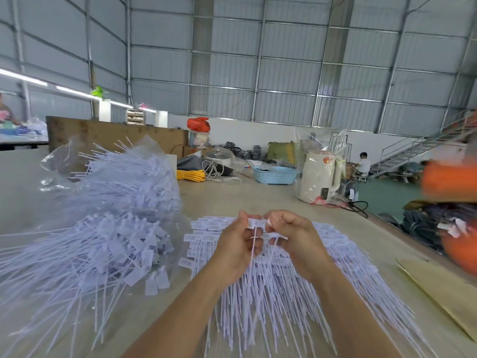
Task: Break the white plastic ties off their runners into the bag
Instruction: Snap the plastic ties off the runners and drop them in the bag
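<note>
While both hands (260, 239) pinch ties (254, 244), bag (108, 177) beside

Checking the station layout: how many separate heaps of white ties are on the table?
2. One heap fills the clear bag at left; the other heap lies fanned under both hands, left and right. More may lie out of frame.

Your ties (296, 293) are white with a faint lilac cast, and so are those in the clear bag (108, 192). The surface (253, 200) is pale beige. Beyond sit a light blue basket (275, 174), a cream kettle (318, 177), a yellow cord coil (191, 175) and a red-orange bag (198, 124).
</note>
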`<state>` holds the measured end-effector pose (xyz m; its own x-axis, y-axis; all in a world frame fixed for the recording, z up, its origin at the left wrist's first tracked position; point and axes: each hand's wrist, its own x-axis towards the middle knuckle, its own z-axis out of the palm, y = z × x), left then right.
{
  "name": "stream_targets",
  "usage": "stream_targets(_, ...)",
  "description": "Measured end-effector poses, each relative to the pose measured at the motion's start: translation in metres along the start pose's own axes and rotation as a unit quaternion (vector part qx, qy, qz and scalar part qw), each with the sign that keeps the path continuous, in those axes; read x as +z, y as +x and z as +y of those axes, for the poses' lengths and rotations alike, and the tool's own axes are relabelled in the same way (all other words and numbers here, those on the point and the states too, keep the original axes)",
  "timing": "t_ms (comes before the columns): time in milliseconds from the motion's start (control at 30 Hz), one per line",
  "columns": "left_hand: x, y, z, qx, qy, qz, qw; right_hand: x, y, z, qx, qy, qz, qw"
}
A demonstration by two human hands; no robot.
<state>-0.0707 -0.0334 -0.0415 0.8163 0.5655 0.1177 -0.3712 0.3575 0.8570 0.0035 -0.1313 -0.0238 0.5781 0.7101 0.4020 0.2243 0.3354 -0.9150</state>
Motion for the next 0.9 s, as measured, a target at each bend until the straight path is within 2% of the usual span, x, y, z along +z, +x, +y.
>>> stream_targets(200, 0.010, -0.007, -0.004, -0.022, 0.074, -0.052, 0.996, 0.007, 0.015, 0.004, -0.035, -0.209, 0.033, 0.977)
stream_targets(300, 0.007, -0.008, -0.003, 0.001, 0.087, -0.079, 0.993, 0.006, 0.016, 0.003, -0.022, -0.184, -0.009, 0.983)
stream_targets(400, 0.004, -0.009, -0.004, 0.020, 0.093, -0.095, 0.991, 0.003, 0.013, 0.008, -0.031, -0.132, -0.007, 0.991)
stream_targets(567, 0.002, -0.002, -0.009, 0.048, 0.124, -0.027, 0.991, 0.004, 0.009, 0.021, -0.034, -0.105, 0.011, 0.994)
stream_targets(767, 0.001, -0.005, 0.007, 0.059, 0.055, 0.048, 0.996, -0.002, 0.008, 0.022, -0.026, -0.064, 0.042, 0.997)
stream_targets(833, -0.002, -0.005, 0.023, 0.096, 0.063, 0.073, 0.991, -0.003, 0.008, 0.024, -0.032, -0.077, 0.056, 0.995)
stream_targets(900, -0.012, -0.004, 0.046, 0.155, 0.132, 0.113, 0.972, -0.004, 0.010, 0.027, -0.035, -0.085, 0.074, 0.993)
